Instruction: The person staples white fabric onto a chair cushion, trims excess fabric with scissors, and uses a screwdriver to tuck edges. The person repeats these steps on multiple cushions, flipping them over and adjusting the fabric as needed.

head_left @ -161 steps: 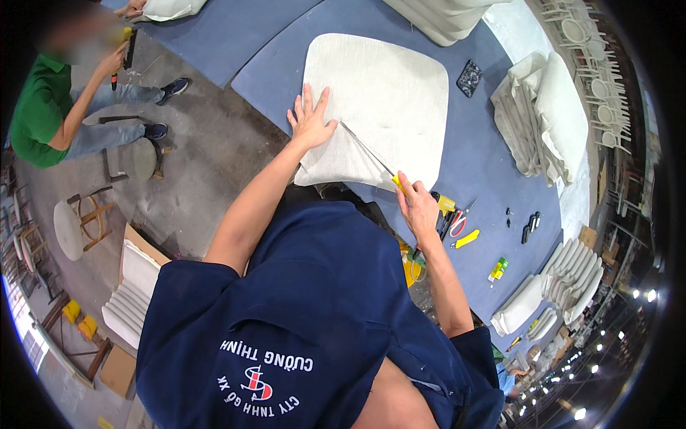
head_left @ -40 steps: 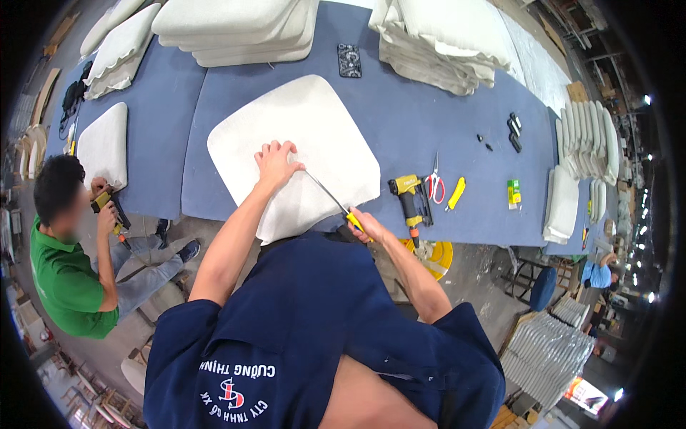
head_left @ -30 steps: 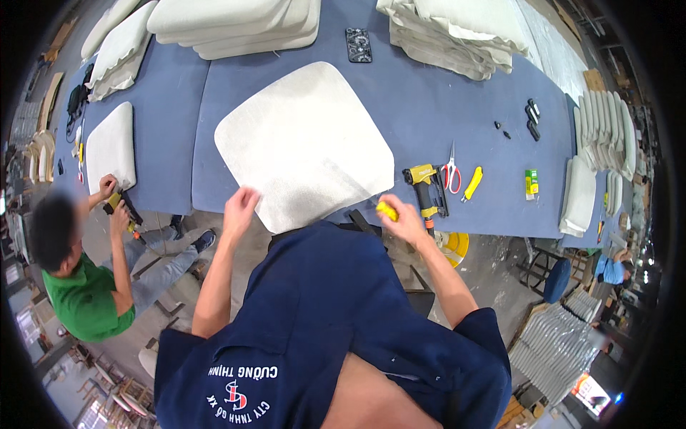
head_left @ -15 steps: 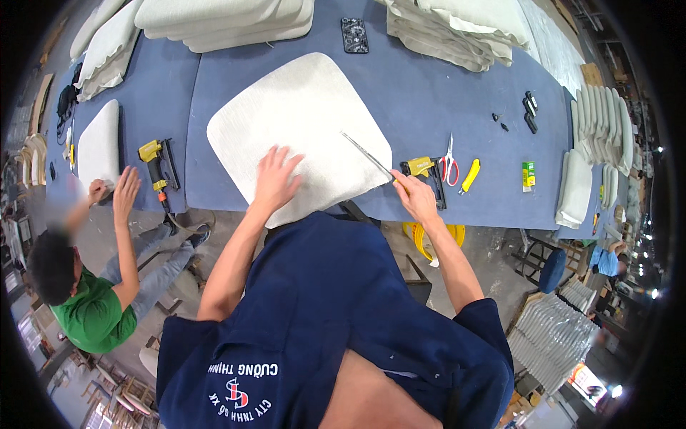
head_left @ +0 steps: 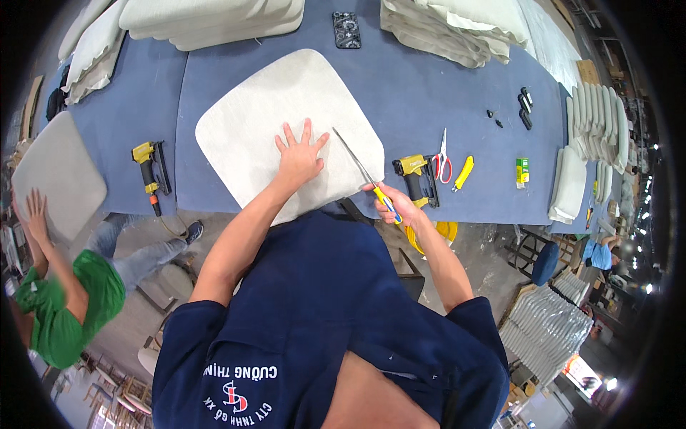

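Note:
A pale cream seat cushion with rounded corners lies on the blue-covered table before me. My left hand rests flat on its middle with the fingers spread. In my right hand, at the cushion's near right corner, is a screwdriver with a yellow and blue handle. Its long thin shaft slants up and left over the cushion, the tip near my left fingers; whether the tip touches the fabric I cannot tell. Just right of that hand lies a yellow and black staple gun.
Red-handled scissors, a yellow utility knife and a small green box lie to the right. Cushion stacks stand at the back. Another staple gun lies left, near a green-shirted co-worker with hands at another cushion.
My left hand has slid farther up the cushion, its fingers wider apart. My right hand has turned, showing the screwdriver's handle. The co-worker's cushion has swung round and moved left.

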{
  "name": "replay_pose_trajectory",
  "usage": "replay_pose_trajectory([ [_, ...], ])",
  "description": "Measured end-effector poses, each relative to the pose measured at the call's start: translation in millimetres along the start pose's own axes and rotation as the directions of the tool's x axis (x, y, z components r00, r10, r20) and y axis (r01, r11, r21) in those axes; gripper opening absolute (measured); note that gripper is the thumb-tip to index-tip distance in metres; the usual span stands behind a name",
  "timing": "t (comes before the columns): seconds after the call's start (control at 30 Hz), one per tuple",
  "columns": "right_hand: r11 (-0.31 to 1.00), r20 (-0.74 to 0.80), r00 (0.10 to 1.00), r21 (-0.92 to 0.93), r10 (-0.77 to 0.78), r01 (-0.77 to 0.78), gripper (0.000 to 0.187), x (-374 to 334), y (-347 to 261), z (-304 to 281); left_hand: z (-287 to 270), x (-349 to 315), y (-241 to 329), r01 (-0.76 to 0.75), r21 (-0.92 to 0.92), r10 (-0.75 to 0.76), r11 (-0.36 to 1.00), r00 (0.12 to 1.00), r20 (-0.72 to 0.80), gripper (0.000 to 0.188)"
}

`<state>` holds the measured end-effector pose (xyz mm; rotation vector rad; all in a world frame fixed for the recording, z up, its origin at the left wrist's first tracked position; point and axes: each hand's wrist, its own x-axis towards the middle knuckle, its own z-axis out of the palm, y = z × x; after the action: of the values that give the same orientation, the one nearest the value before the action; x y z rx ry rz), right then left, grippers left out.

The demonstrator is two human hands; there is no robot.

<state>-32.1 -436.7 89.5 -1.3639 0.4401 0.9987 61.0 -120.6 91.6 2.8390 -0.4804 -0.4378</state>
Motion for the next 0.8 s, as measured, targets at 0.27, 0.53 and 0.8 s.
replay_pose_trajectory([
  [0.27,0.506,-0.339,0.661,-0.859,-0.67,0.072,0.044,7.0,14.2,32.6,-4.4,1.3,-2.4,0.015,0.053,-0.017,0.998,0.999,0.04,0.076],
  [0.53,0.985,-0.207,0.963,0.029,0.173,-0.171,0.076,53.0,53.3,23.6,-22.2,0.8,1.4,-0.028,-0.036,0.03,0.999,0.998,0.052,0.057],
  [0.8,0.924,-0.374,0.902,0.222,-0.214,0.311,0.071,40.4,76.8,40.4,-41.1,5.5,-210.0,0.419,-0.197,-0.458,0.886,0.731,-0.506,0.065],
])
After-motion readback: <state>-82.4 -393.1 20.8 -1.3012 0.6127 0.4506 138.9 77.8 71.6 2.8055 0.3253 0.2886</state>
